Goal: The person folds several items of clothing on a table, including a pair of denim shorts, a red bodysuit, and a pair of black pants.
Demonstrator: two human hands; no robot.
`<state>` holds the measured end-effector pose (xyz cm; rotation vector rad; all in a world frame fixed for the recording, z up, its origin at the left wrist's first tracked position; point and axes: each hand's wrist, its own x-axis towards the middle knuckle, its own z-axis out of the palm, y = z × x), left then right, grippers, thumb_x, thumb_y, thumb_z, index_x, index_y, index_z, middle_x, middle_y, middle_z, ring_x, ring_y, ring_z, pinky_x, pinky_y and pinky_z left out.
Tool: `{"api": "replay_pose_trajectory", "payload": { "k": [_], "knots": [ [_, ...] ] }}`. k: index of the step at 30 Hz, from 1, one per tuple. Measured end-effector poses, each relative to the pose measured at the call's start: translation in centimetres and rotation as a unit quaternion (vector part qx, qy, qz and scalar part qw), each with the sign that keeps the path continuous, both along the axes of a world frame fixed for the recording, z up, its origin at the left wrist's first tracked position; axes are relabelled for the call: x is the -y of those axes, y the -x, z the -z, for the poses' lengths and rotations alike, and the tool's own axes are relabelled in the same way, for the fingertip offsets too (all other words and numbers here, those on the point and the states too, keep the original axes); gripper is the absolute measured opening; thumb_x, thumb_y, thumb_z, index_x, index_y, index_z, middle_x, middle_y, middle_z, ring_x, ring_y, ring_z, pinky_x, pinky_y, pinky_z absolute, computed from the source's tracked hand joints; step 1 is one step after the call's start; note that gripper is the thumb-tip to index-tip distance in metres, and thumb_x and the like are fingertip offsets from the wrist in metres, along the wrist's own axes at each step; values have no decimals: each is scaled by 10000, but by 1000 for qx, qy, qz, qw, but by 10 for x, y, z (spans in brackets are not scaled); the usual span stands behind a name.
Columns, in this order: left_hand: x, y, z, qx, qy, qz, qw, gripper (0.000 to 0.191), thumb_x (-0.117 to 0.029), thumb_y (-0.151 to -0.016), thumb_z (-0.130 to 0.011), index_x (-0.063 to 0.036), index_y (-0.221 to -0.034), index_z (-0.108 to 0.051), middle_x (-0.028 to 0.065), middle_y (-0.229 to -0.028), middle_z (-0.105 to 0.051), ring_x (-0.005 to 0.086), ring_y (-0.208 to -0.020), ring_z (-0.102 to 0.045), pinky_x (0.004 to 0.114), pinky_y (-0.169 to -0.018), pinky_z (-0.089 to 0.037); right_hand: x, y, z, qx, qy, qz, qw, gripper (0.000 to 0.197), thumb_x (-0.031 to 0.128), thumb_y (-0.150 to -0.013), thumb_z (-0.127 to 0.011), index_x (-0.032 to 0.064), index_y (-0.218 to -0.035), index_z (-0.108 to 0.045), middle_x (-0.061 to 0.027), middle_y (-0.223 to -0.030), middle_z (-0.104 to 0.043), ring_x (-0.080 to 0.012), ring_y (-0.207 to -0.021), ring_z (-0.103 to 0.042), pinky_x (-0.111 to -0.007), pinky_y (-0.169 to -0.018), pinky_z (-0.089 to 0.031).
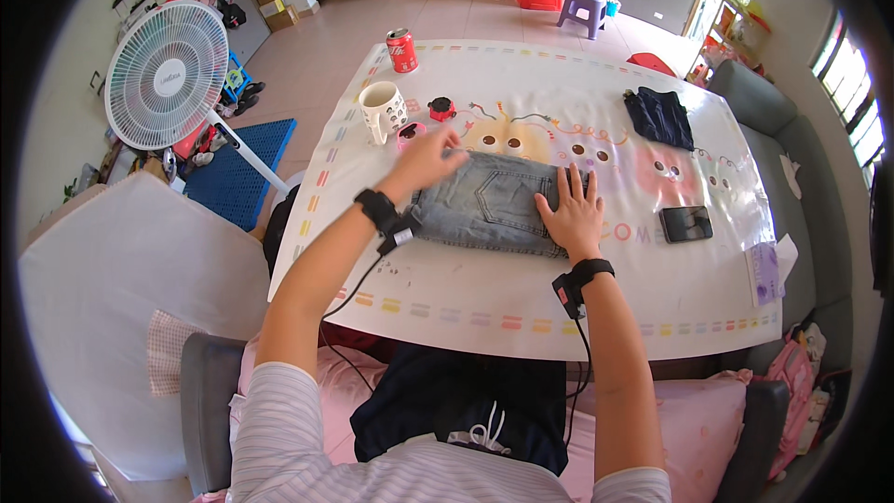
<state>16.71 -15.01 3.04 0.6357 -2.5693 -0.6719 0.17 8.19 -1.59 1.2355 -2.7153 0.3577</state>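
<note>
A folded pair of grey-blue denim jeans [482,206] lies in front of me on the table, its back pocket facing up. My right hand [574,213] rests flat on the right end of the jeans, fingers spread. Over the upper left edge of the denim is my left hand [429,164], slightly blurred, its fingers partly bent; whether it touches the cloth is unclear. Both wrists wear black straps with small cabled devices. Folded dark blue cloth [658,117] lies at the table's far right.
Near my left hand stand a patterned mug [384,112], a pink round object [411,134] and a red-and-black object [441,109]. A red soda can [401,51] is farther back. On the right lie a smartphone [686,224] and a tissue pack [765,274]. A white fan [167,77] stands left.
</note>
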Motion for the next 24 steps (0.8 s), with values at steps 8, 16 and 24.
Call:
{"api": "replay_pose_trajectory", "payload": {
  "k": [8,16,24],
  "knots": [
    [-48,-19,45,200,80,-63,974,650,-564,-901,-430,-283,-1462,-258,124,-1549,-133,335,-1420,-134,574,-1095,-162,2,-4,-10,22,7,-4,1000,680,550,-873,-451,157,-1422,-364,-35,-1505,-293,-336,-1401,-186,-531,-1081,-245],
    [-49,-18,50,200,90,-81,972,664,-585,-898,-416,-288,-1466,-246,113,-1552,-131,311,-1427,-123,553,-1105,-151,22,-15,-23,-81,40,-100,991,616,387,-847,-586,109,-1371,-421,-177,-1462,-322,-334,-1396,-207,-507,-1113,-180],
    [-49,-14,58,202,92,-74,972,675,-610,-882,-415,-314,-1464,-244,96,-1552,-145,290,-1428,-134,566,-1099,-150,54,-46,10,-3,37,-144,989,638,528,-858,-483,183,-1390,-413,-110,-1471,-341,-304,-1388,-246,-494,-1125,-162]
  ]
}}
